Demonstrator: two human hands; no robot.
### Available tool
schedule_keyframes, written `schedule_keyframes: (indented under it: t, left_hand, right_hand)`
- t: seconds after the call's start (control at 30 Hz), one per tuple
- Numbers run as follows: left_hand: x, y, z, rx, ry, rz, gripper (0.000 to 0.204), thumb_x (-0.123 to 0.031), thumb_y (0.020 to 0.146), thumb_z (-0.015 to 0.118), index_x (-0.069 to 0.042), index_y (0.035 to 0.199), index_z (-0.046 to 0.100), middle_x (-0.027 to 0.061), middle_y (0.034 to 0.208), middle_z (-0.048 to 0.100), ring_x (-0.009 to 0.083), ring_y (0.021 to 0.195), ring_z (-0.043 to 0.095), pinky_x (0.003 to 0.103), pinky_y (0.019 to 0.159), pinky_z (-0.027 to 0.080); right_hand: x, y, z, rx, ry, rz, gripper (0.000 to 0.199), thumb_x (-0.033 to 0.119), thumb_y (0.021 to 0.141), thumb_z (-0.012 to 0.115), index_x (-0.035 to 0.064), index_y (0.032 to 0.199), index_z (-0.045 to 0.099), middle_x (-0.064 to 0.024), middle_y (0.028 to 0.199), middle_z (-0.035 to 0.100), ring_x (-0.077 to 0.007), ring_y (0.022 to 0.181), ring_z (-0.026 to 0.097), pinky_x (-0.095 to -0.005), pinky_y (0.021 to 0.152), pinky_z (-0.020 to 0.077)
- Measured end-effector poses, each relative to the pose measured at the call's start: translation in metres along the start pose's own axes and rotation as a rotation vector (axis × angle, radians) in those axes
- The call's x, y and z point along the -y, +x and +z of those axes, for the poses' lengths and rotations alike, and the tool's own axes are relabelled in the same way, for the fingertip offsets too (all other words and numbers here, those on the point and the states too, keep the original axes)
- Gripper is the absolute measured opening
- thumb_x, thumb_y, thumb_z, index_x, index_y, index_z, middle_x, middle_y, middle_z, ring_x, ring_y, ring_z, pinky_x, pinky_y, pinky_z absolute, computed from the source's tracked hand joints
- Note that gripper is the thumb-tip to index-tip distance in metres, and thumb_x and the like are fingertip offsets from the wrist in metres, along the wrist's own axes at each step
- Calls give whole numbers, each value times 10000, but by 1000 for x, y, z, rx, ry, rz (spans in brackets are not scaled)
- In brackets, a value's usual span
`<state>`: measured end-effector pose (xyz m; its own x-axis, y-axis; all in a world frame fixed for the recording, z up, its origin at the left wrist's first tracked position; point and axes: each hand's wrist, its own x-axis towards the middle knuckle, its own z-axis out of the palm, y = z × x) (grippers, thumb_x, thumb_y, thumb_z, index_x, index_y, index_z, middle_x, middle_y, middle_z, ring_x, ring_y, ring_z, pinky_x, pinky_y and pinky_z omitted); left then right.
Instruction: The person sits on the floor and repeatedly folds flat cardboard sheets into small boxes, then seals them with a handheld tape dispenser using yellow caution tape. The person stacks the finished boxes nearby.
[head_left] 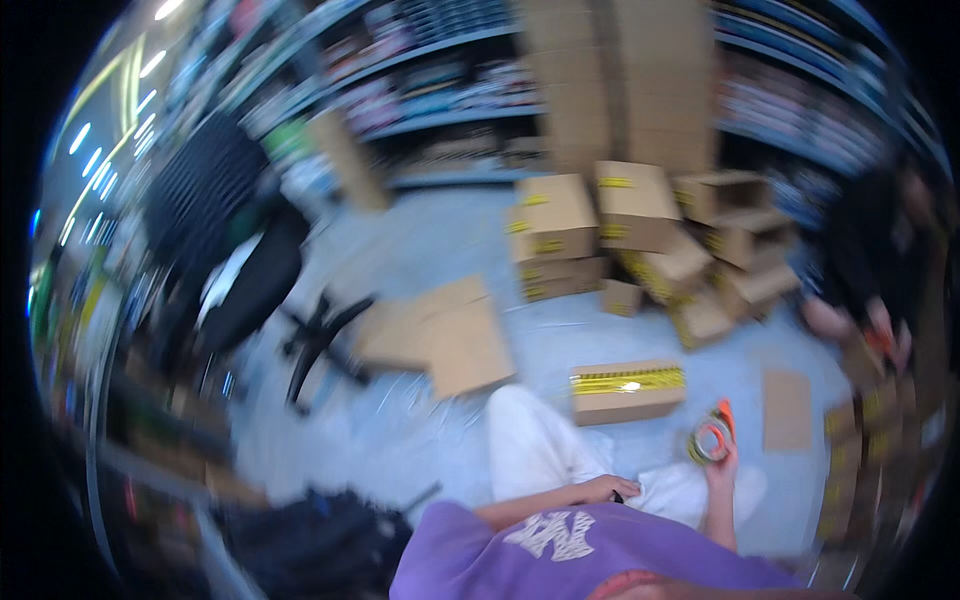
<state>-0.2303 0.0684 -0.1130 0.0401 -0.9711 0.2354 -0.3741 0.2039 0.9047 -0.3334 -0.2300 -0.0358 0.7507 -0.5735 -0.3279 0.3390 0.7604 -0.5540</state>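
Several cardboard boxes (pixel 640 250) with yellow tape strips pile up at the far side of the floor (pixel 420 250), before blue shelving. One taped box (pixel 627 390) lies near your knee; flattened cardboard (pixel 445 335) lies left of it, beside a black office chair (pixel 250 270). Your right hand (pixel 722 462) has its fingers wrapped around an orange tape dispenser (pixel 713 435) carrying a yellow roll. Your left hand (pixel 605 489) rests on your white trousers, fingers curled; the blur hides whether it grips anything.
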Motion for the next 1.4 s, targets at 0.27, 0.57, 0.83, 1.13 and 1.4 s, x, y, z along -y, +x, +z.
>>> schedule_keyframes:
  t: [0.27,0.57,0.83,1.13,1.4]
  left_hand:
    - [25,15,13,-14,8,-56,369,-328,813,684,-137,1130,692,96,970,599,319,959,579,393,804,465]
    - [20,24,16,-72,488,30,149,-193,828,621,-90,935,629,110,927,615,314,890,605,393,741,476]
    - [10,16,11,-86,447,-21,142,-189,826,620,-88,926,622,110,913,616,314,876,607,395,734,476]
    - [-7,21,-8,-120,422,-93,135,-185,823,619,-87,915,615,109,897,618,314,860,609,397,726,475]
    - [-18,16,-20,-121,432,-153,129,-181,821,618,-85,906,609,109,883,620,314,846,611,399,718,475]
  right_hand:
    - [3,39,-78,-91,-94,79,154,214,800,669,111,901,614,-3,787,599,-135,723,559,-314,698,470]
    - [-6,21,-62,6,-401,-214,170,222,813,660,121,945,622,-19,878,613,-140,805,566,-323,761,476]
    - [-1,6,-40,-27,-146,64,297,246,798,667,105,1054,614,-22,985,631,-150,870,588,-340,780,490]
    - [2,48,-47,-9,-223,37,234,241,780,672,101,958,616,-18,871,614,-144,797,575,-321,740,485]
    - [-17,55,-5,50,-239,91,220,238,780,671,102,942,613,-16,857,609,-142,787,571,-318,735,484]
